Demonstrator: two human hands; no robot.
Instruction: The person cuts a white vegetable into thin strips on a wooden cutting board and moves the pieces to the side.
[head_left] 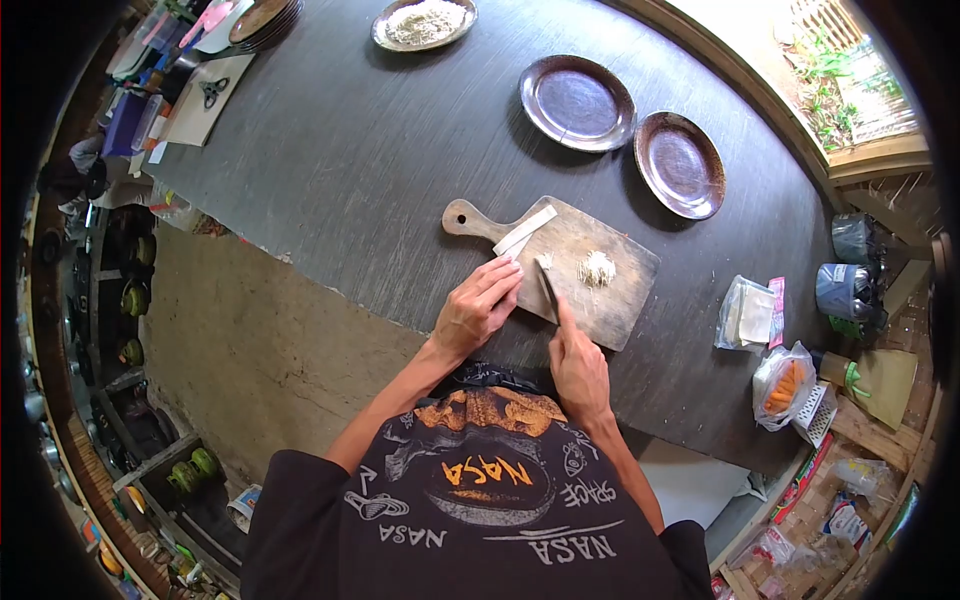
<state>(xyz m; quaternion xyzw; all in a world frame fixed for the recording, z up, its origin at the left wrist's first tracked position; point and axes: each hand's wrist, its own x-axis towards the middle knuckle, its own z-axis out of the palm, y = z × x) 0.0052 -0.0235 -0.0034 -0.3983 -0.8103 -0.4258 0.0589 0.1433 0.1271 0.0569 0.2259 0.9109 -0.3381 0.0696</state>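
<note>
A wooden cutting board [622,310] with a round handle lies at the table's near edge. My left hand [480,308] is closed, fingertips pressing the near end of pale flat strips [526,232] against the board. In my right hand [579,370] is a knife [547,290], its dark blade pointing away from me, just right of the left fingertips. A few thin white shreds [543,262] lie by the blade tip. Farther right on the board sits a small heap of similar shreds [596,268].
Beyond the board are two dark oval plates, one [578,102] beside the other [680,165]. A plate of white shreds [425,22] stands at the back. On the right are packaged pale sheets [748,313], bagged carrots [785,387] and a grater [815,415]. Scissors [213,92] lie far left.
</note>
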